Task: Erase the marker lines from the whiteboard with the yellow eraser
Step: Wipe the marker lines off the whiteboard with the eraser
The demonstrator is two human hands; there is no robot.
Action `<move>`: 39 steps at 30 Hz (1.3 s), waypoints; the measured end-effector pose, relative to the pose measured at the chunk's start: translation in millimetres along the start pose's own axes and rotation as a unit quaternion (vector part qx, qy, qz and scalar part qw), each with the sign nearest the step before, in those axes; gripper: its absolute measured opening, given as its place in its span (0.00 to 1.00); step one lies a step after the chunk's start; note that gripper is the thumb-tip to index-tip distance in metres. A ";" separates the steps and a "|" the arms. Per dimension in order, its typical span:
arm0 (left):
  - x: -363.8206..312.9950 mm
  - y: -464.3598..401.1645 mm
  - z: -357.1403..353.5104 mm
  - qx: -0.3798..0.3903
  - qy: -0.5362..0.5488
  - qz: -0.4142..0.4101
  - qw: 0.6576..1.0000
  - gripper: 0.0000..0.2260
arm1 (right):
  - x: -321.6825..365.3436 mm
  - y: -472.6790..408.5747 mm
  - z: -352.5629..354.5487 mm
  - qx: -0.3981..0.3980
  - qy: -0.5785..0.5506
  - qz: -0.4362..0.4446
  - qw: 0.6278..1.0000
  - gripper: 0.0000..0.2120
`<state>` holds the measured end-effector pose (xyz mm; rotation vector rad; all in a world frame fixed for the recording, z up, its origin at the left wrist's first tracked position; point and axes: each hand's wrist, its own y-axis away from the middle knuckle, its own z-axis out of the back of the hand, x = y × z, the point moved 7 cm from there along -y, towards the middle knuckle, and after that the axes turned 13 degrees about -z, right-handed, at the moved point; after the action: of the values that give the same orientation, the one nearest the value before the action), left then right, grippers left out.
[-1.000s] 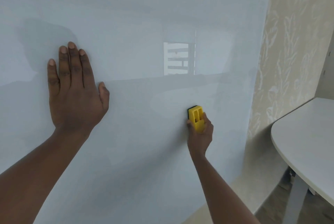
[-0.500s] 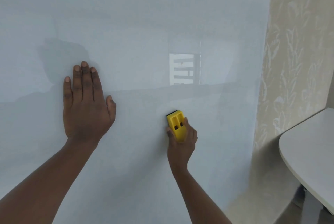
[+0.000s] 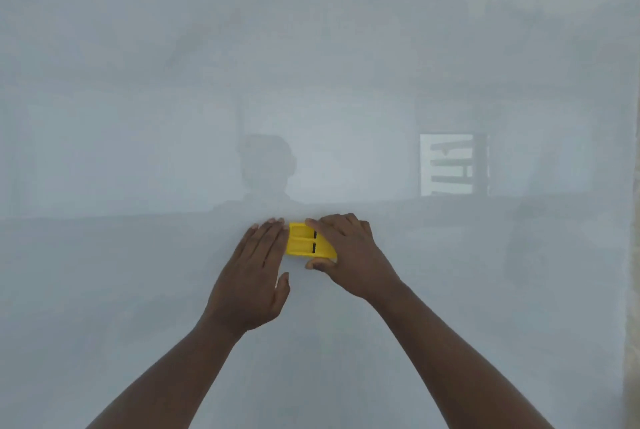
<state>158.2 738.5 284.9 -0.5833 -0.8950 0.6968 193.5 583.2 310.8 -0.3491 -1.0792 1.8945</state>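
The whiteboard (image 3: 138, 82) fills almost the whole view, pale grey-white and glossy, and I can make out no marker lines on it. The yellow eraser (image 3: 303, 243) lies sideways against the board near the middle. My right hand (image 3: 349, 255) grips it from the right, fingers over its top edge and thumb under it. My left hand (image 3: 254, 276) rests flat on the board with fingers together, its fingertips right beside the eraser's left end.
A bright window reflection (image 3: 446, 164) shows on the board at the right. A strip of patterned beige wall (image 3: 632, 342) runs along the board's right edge.
The eraser has slid left and turned from upright to sideways in my right hand. My left hand has come right, close beside the eraser. The view has swung left, and the table is out of sight.
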 end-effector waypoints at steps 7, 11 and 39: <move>12.8 -0.7 30.3 0.023 0.039 0.063 0.997 0.31 | 15.7 -23.5 -2.2 0.113 -0.047 0.028 0.992 0.35; 19.4 2.6 35.0 0.048 0.115 0.104 0.987 0.32 | 26.3 -21.2 4.1 0.130 -0.046 0.039 0.990 0.35; 15.8 17.5 82.2 0.016 0.272 0.232 0.934 0.26 | 28.7 40.8 93.3 0.064 -0.125 -0.144 0.980 0.22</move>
<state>90.2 775.2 321.6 -0.9183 -0.2229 0.9094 97.6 547.3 337.4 0.1179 -1.0966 1.7647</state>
